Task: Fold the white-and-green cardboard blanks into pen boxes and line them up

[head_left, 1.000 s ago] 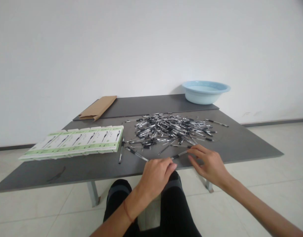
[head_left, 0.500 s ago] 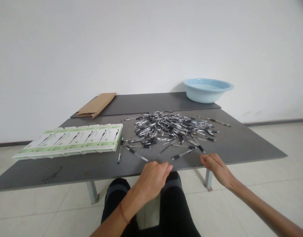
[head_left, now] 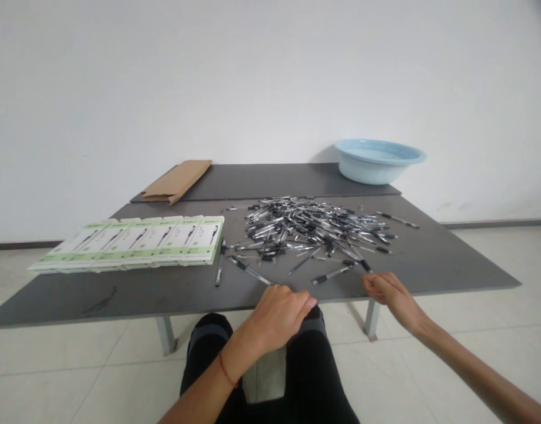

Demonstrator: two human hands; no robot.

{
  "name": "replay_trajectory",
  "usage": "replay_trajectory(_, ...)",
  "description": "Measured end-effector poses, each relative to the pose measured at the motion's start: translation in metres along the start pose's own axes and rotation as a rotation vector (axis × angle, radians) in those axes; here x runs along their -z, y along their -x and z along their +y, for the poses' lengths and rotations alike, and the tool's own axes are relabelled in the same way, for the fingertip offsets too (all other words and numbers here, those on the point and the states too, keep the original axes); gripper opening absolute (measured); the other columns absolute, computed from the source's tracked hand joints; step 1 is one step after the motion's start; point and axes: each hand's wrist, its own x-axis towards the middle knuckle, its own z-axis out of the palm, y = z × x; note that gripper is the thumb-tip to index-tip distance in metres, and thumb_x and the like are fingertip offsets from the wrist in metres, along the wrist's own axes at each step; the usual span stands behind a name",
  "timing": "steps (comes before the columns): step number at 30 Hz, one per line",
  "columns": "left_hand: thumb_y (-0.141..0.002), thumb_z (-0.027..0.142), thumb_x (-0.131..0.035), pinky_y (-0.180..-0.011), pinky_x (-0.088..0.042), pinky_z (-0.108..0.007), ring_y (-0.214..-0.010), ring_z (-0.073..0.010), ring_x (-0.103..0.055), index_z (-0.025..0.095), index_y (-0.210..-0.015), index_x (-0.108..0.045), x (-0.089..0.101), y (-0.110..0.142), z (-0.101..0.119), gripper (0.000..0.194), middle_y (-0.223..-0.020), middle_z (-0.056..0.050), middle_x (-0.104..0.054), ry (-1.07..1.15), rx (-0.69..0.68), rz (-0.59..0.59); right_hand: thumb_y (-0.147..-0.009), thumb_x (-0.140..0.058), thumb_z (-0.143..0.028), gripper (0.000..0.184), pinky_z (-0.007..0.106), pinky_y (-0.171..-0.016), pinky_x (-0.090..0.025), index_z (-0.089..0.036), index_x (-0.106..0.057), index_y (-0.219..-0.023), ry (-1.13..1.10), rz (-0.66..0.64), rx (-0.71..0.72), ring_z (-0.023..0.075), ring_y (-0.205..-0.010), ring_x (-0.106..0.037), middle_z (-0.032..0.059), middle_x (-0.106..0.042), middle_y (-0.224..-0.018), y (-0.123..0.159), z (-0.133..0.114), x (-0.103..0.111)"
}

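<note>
A loose heap of clear pens with black grips [head_left: 305,227] lies over the middle of the table. My left hand [head_left: 281,311] rests at the front table edge, its back up and its fingers curled in; no object shows in it. Just beyond its knuckles lies a single pen [head_left: 250,271]. Farther right, my right hand [head_left: 387,291] is closed in a fist at the same edge, beside the black end of a pen [head_left: 366,266]. Between the two hands another pen [head_left: 334,274] lies slanted on the table.
A row of overlapping white and green flat boxes [head_left: 133,244] with pen pictures lies at the left. Behind them is a brown paper bag [head_left: 179,179]. A light blue basin [head_left: 376,165] stands at the back right of the dark grey table [head_left: 447,265], near the wall.
The view has shifted a little, so the things on the table appear slightly farther right. Both hands keep their closed pose at the table edge, and the pens lie as before.
</note>
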Motion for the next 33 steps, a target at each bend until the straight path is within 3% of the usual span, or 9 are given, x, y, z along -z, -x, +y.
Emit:
replay_trajectory(3, -0.113, 0.038, -0.033, -0.063, -0.035, -0.033, -0.074, -0.0230, -0.068, 0.021, -0.088, -0.068, 0.001, 0.000, 0.000, 0.046, -0.076, -0.005, -0.071, 0.005, -0.010, 0.005, -0.087, -0.044, -0.030, 0.014, 0.031, -0.065, -0.037, -0.024, -0.048, -0.075, 0.046, -0.028, 0.133, 0.0191, -0.069, -0.046, -0.0007, -0.047, -0.072, 0.001, -0.026, 0.001)
replay_trajectory(4, -0.113, 0.039, -0.033, -0.064, -0.035, -0.033, -0.074, -0.0230, -0.068, 0.021, -0.088, -0.068, 0.001, 0.000, 0.000, 0.046, -0.076, -0.005, -0.071, 0.008, -0.011, 0.007, -0.086, -0.048, -0.028, 0.007, 0.033, -0.071, -0.039, -0.023, -0.054, -0.085, 0.123, -0.062, 0.256, 0.0212, -0.077, -0.051, 0.0023, -0.055, -0.083, 0.002, -0.037, 0.002)
replay_trajectory(5, -0.113, 0.039, -0.034, -0.064, -0.035, -0.033, -0.074, -0.0230, -0.068, 0.021, -0.087, -0.068, 0.001, 0.000, 0.000, 0.046, -0.076, -0.005, -0.071, 0.014, -0.011, 0.007, -0.086, -0.048, -0.026, 0.006, 0.034, -0.073, -0.040, -0.023, -0.054, -0.086, 0.201, -0.121, 0.359, 0.0223, -0.080, -0.053, 0.0040, -0.058, -0.088, 0.001, -0.046, 0.002)
replay_trajectory(7, -0.113, 0.039, -0.034, -0.064, -0.035, -0.033, -0.074, -0.0228, -0.068, 0.020, -0.087, -0.068, 0.001, 0.000, -0.001, 0.046, -0.075, -0.005, -0.070, 0.026, -0.016, 0.005, -0.092, -0.042, -0.026, 0.019, 0.033, -0.069, -0.038, -0.024, -0.048, -0.074, 0.272, -0.184, 0.404, 0.0204, -0.070, -0.051, 0.0017, -0.053, -0.075, -0.001, -0.055, 0.004)
replay_trajectory(13, -0.113, 0.039, -0.035, -0.065, -0.034, -0.033, -0.073, -0.0221, -0.066, 0.021, -0.087, -0.067, -0.001, 0.000, -0.003, 0.044, -0.077, -0.005, -0.071, 0.022, -0.020, 0.024, -0.095, -0.036, -0.035, 0.036, 0.031, -0.061, -0.041, -0.025, -0.042, -0.062, 0.234, -0.111, 0.099, 0.0192, -0.060, -0.048, -0.0009, -0.044, -0.058, -0.014, -0.019, 0.003)
replay_trajectory(18, -0.113, 0.037, -0.035, -0.063, -0.031, -0.033, -0.072, -0.0212, -0.066, 0.022, -0.084, -0.066, 0.000, -0.001, -0.005, 0.045, -0.075, -0.003, -0.070, 0.033, -0.029, 0.020, -0.095, -0.035, -0.033, 0.032, 0.030, -0.061, -0.040, -0.024, -0.042, -0.066, 0.228, -0.198, 0.079, 0.0180, -0.062, -0.048, -0.0015, -0.044, -0.063, -0.012, -0.019, 0.011)
replay_trajectory(22, -0.113, 0.037, -0.034, -0.063, -0.031, -0.033, -0.073, -0.0212, -0.066, 0.021, -0.084, -0.065, 0.002, -0.002, -0.005, 0.045, -0.076, -0.003, -0.070, 0.039, -0.035, 0.011, -0.090, -0.047, -0.027, 0.011, 0.031, -0.070, -0.038, -0.023, -0.049, -0.080, 0.236, -0.308, 0.220, 0.0190, -0.074, -0.050, -0.0005, -0.054, -0.079, -0.011, -0.039, 0.021)
replay_trajectory(26, -0.113, 0.038, -0.036, -0.062, -0.030, -0.033, -0.071, -0.0214, -0.066, 0.022, -0.083, -0.065, 0.003, -0.002, -0.005, 0.045, -0.073, -0.003, -0.069, 0.046, -0.031, 0.008, -0.098, -0.035, -0.036, 0.035, 0.032, -0.065, -0.038, -0.024, -0.037, -0.066, 0.195, -0.221, 0.093, 0.0181, -0.064, -0.045, -0.0020, -0.040, -0.064, -0.014, -0.028, 0.010)
replay_trajectory(33, -0.113, 0.039, -0.036, -0.062, -0.029, -0.032, -0.071, -0.0212, -0.066, 0.021, -0.083, -0.065, 0.003, -0.002, -0.006, 0.045, -0.074, -0.003, -0.070, 0.045, -0.036, -0.012, -0.094, -0.037, -0.037, 0.035, 0.032, -0.065, -0.040, -0.024, -0.037, -0.061, 0.210, -0.170, 0.018, 0.0191, -0.063, -0.047, -0.0009, -0.040, -0.063, -0.022, -0.005, -0.005)
